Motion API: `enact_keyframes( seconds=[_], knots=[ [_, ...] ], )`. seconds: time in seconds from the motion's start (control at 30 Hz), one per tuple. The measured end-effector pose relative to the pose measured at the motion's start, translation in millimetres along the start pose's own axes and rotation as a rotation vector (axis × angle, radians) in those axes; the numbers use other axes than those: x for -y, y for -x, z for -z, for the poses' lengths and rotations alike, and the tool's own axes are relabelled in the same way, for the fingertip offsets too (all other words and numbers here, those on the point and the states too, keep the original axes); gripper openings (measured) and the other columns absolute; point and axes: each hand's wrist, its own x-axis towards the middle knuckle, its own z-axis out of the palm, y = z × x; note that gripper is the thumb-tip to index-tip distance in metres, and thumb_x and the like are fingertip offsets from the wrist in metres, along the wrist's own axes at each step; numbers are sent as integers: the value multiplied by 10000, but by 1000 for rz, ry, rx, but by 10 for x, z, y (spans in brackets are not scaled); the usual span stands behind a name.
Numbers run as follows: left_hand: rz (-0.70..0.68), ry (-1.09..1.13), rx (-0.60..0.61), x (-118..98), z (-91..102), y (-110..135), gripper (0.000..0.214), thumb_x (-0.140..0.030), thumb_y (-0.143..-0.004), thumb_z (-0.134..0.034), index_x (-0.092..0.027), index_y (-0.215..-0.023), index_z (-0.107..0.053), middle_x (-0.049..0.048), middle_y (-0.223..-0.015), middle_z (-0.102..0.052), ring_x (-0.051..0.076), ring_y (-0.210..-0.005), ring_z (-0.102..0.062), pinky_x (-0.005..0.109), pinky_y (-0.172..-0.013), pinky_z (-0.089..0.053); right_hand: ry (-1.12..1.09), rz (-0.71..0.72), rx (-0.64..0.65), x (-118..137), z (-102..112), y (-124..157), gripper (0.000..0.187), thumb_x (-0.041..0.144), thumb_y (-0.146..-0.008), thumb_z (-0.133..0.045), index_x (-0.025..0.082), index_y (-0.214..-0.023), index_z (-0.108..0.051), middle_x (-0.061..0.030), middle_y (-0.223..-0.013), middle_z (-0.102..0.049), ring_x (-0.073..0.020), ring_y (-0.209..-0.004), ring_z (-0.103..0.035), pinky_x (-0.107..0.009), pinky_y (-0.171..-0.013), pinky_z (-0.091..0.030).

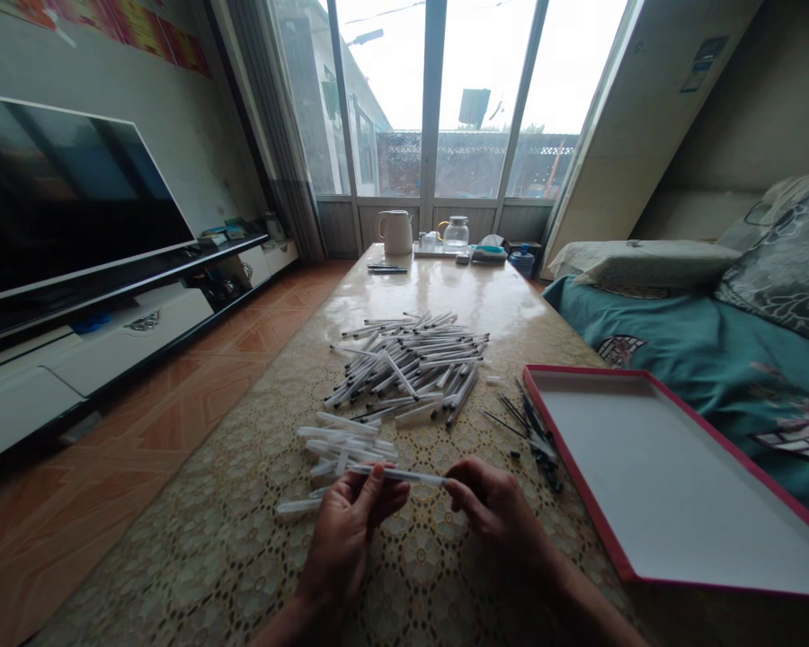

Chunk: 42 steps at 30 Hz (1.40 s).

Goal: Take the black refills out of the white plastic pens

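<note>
A whitish, translucent pen (418, 477) lies level between my two hands, above the near part of the table. My left hand (351, 517) grips it by its left part, thumb on top. At its right end, the fingertips of my right hand (492, 503) are pinched, covering that tip. Just beyond my left hand is a small heap of white pen caps or barrels (343, 440). Farther off lies a large pile of pens (411, 359), many with black ends. To the right rest several thin black refills and dark pen parts (536, 440).
A shallow white tray with a pink rim (580, 476) stands at the right table edge. At the far end are a jug (395, 234), a glass pot (456, 235) and a tissue pack (489, 250). A sofa (667, 332) flanks the patterned table (243, 539).
</note>
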Motion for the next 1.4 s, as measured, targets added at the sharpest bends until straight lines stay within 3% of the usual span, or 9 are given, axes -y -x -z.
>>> enact_keyframes(
  seconds=[0.1, 0.3, 0.47, 0.67, 0.87, 1.03, 1.2, 1.4],
  knots=[
    [1, -1, 2, 13, 10, -1, 326, -332, -594, -813, -111, -783, -664, 53, -676, -723, 177, -628, -702, 251, -635, -579, 61, 40, 17, -28, -2, -1, 380, 357, -943, -379, 176, -662, -559, 3, -582, -586, -118, -544, -553, -227, -580, -400],
    [-1, 7, 2, -11, -7, 14, 337, -348, -580, -819, -111, -765, -665, 49, -656, -723, 163, -612, -696, 234, -613, -578, 35, 12, 24, -14, -8, 7, 226, 367, -898, -480, 176, -818, -571, 5, -639, -600, -122, -566, -549, -209, -536, -389],
    [11, 6, 1, -9, -11, 8, 343, -338, -576, -824, -109, -778, -667, 48, -659, -723, 162, -616, -697, 235, -622, -580, 80, 44, 33, -20, 2, -1, 371, 345, -949, -364, 176, -685, -563, 7, -565, -580, -117, -539, -551, -224, -578, -390],
    [4, 15, -4, 4, 4, -13, 348, -332, -571, -828, -103, -775, -663, 45, -658, -719, 157, -609, -694, 230, -615, -582, 22, 11, 14, -30, -12, -1, 178, 336, -887, -502, 173, -878, -572, 0, -670, -614, -123, -586, -561, -203, -551, -395],
    [8, 25, -15, 13, 3, -16, 333, -311, -564, -835, -106, -766, -667, 48, -665, -720, 166, -605, -697, 244, -612, -589, 67, 39, 31, -31, -6, -10, 376, 355, -945, -366, 171, -692, -575, 3, -558, -586, -117, -523, -550, -215, -561, -390],
    [2, 22, -5, -5, -16, -9, 350, -329, -555, -835, -103, -765, -669, 51, -650, -720, 162, -602, -694, 229, -600, -584, 37, 13, 20, -13, 5, -7, 223, 357, -895, -478, 166, -841, -580, 2, -633, -603, -123, -565, -557, -202, -542, -392],
    [5, 19, -1, 11, 6, -17, 347, -330, -570, -829, -102, -777, -669, 57, -654, -722, 167, -607, -697, 242, -615, -585, 83, 32, 41, -72, -8, -6, 389, 369, -951, -339, 167, -735, -592, 7, -540, -580, -121, -524, -557, -220, -569, -392],
    [-7, 26, 0, 24, 21, -31, 348, -326, -579, -824, -104, -790, -659, 57, -676, -725, 163, -614, -697, 231, -610, -580, 30, 9, 30, -15, 2, -11, 214, 349, -898, -472, 164, -872, -577, 7, -627, -606, -119, -554, -561, -200, -541, -394]
  ],
)
